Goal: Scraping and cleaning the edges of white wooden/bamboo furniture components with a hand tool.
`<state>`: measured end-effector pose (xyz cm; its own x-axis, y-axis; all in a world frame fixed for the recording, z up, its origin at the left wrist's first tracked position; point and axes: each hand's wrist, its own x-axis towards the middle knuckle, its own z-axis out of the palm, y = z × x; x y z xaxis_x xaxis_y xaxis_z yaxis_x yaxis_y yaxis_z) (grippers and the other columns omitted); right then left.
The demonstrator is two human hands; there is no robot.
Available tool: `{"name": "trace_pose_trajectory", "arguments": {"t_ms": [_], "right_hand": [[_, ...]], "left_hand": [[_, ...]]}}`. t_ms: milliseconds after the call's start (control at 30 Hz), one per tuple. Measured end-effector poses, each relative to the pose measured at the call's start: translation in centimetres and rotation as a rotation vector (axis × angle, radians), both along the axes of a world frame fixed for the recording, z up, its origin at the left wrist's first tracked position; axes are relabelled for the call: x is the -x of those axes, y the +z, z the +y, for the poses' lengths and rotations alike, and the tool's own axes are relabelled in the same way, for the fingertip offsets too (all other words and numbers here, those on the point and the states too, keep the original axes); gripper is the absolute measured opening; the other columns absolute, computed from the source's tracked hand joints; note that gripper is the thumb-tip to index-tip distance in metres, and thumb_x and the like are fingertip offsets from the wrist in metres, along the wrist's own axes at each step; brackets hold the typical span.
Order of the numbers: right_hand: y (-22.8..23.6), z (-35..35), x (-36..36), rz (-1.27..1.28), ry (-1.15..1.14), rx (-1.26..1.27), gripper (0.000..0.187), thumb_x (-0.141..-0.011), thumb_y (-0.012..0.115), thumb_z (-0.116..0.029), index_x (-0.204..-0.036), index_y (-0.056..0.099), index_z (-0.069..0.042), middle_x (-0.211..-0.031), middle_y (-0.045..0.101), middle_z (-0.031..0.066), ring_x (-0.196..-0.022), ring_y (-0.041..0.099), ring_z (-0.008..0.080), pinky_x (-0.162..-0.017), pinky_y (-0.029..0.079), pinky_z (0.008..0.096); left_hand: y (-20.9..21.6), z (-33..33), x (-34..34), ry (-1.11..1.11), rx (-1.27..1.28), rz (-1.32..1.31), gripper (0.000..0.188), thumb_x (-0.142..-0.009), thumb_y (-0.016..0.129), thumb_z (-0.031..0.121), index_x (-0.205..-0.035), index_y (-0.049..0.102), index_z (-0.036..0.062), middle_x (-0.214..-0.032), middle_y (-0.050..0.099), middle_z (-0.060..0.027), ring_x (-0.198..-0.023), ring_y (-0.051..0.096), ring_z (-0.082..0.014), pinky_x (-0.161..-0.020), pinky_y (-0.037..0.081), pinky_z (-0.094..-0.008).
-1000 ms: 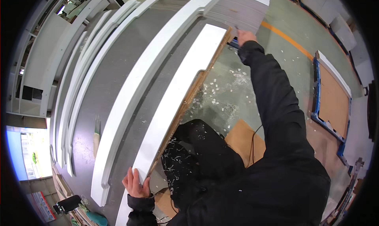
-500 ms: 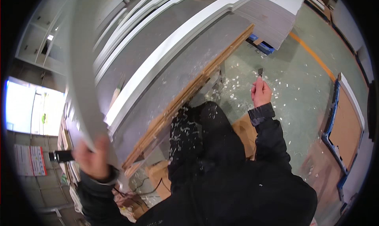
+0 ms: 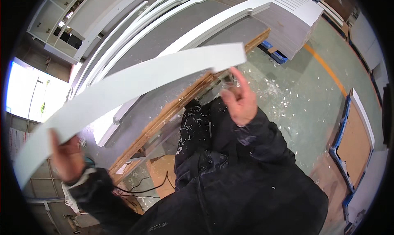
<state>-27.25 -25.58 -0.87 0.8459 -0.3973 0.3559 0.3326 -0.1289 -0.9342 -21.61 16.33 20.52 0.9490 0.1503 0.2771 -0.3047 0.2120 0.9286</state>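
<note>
A long, white, curved panel strip (image 3: 152, 75) is held up at a slant across the view, its notched end at the right. My left hand (image 3: 67, 159) grips its lower left part, thumb against the face. At the notch is my right hand (image 3: 243, 101), index finger stretched up at the strip's edge, the other fingers curled toward the thumb. Slight blur hides what those curled fingers hold, if anything. Below the strip lies another white shaped strip (image 3: 107, 128) on the grey work table (image 3: 172, 85).
More white strips (image 3: 158, 29) lie along the table's far side. A worn wooden edge (image 3: 176, 103) runs along its front. Stacked white panels (image 3: 287, 25) stand at the far right. White chips litter the green floor (image 3: 287, 107) and my trousers. A blue-edged brown panel (image 3: 355, 136) is at right.
The white strip has swung from nearly upright at the left to a slant across the table. My right hand has moved left to its end; the small dark blade it held no longer shows.
</note>
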Motion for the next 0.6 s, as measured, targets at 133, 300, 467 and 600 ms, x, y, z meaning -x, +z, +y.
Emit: {"name": "trace_pose_trajectory", "arguments": {"t_ms": [133, 300, 467, 600], "right_hand": [[-0.3, 0.7, -4.9, 0.154, -0.029, 0.25, 0.063, -0.094, 0.064, -0.032, -0.145, 0.04, -0.003, -0.077, 0.066, 0.0165, -0.066, 0.064, 0.0297, -0.067, 0.052, 0.0366], [-6.9, -2.1, -11.0, 0.056, -0.241, 0.414, 0.056, -0.096, 0.059, -0.041, -0.137, 0.051, -0.003, -0.102, 0.066, 0.0298, -0.1, 0.064, 0.0441, -0.091, 0.049, 0.0479], [-7.4, -6.2, -14.1, 0.422, -0.224, 0.322, 0.053, -0.096, 0.056, -0.042, -0.135, 0.054, -0.007, -0.111, 0.065, 0.0292, -0.104, 0.061, 0.0466, -0.09, 0.049, 0.0467], [-8.3, -6.6, -13.3, 0.342, -0.268, 0.38, 0.044, -0.097, 0.054, -0.039, -0.131, 0.057, -0.01, -0.102, 0.067, 0.0266, -0.096, 0.063, 0.0467, -0.085, 0.05, 0.0485]], "left_hand": [[-16.0, -6.3, -1.6, -0.099, 0.231, 0.305, 0.039, -0.099, 0.058, 0.021, -0.133, 0.05, 0.0026, -0.126, 0.063, -0.0166, -0.114, 0.063, -0.0313, -0.094, 0.057, -0.0461], [-27.8, -9.5, -3.0, -0.13, 0.601, 0.597, 0.038, -0.1, 0.058, 0.026, -0.127, 0.054, 0.0005, -0.123, 0.064, -0.0183, -0.112, 0.065, -0.0327, -0.095, 0.058, -0.0452], [-27.7, -11.6, -5.9, -0.719, 0.387, 1.015, 0.038, -0.099, 0.06, 0.028, -0.119, 0.057, -0.0044, -0.111, 0.068, -0.019, -0.104, 0.067, -0.0317, -0.087, 0.059, -0.0381], [-25.9, -15.1, -4.9, -0.233, -0.936, -0.093, 0.046, -0.089, 0.072, 0.02, -0.126, 0.057, -0.0035, -0.107, 0.067, -0.0192, -0.102, 0.065, -0.0369, -0.084, 0.053, -0.0408]]}}
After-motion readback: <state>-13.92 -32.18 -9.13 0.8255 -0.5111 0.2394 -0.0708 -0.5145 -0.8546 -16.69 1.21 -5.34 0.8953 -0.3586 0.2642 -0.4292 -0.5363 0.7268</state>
